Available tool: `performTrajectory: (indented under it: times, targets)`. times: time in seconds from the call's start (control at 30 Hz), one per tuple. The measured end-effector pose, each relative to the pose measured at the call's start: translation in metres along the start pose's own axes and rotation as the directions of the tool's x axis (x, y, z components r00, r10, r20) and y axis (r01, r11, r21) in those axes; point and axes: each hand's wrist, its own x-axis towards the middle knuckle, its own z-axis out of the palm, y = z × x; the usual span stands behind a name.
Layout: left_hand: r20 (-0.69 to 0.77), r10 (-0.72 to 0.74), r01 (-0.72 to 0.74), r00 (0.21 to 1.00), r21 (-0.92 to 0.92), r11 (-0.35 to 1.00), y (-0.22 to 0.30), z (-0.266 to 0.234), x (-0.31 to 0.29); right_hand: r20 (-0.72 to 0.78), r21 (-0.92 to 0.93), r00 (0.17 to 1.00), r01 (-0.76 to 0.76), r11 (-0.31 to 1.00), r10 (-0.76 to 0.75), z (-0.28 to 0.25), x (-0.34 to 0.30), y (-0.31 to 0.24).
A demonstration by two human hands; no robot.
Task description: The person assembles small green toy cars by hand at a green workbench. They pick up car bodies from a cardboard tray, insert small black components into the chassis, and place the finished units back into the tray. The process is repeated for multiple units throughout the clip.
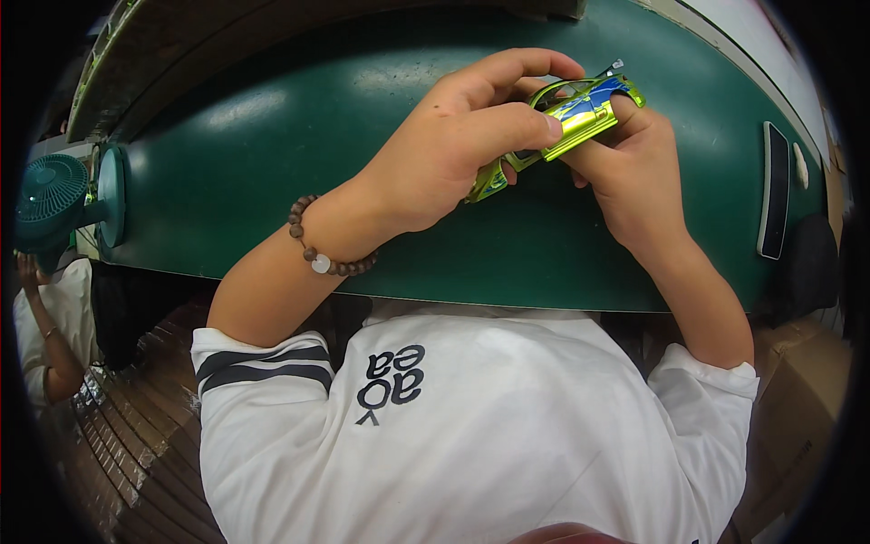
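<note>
Currently, the left hand (pixel 458 136) and right hand (pixel 639 172) are pinching and partly hiding a green toy-car shell (pixel 589 120); a fan (pixel 50 195) and dark slab (pixel 774 192) are flanking them.

Both forearms (pixel 272 288) cross the near table edge (pixel 507 299). The left hand (pixel 453 136) pinches, thumb straight; the right hand (pixel 636 172) curls inward.

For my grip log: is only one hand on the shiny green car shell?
No, the left hand and right hand both hold the car shell.
</note>
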Motion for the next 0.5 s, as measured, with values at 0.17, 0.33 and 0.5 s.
performTrajectory:
  times: [0.17,0.33,0.5]
  targets:
    - [-0.016,0.011,-0.011,1.000,-0.002,1.000,0.0017,0.0039,0.0005,-0.041,-0.141,0.992,0.114,0.983,-0.121,0.0025,-0.0008,0.0043]
    - [-0.013,0.004,-0.006,1.000,-0.176,0.984,-0.0065,0.0023,0.0046,-0.076,-0.362,0.953,0.248,0.898,-0.294,0.0067,-0.0003,0.0079]
    - [-0.050,0.028,-0.034,0.998,-0.129,0.991,-0.0067,0.0026,0.0046,-0.029,-0.380,0.953,0.270,0.885,-0.303,0.0046,-0.0008,0.0015]
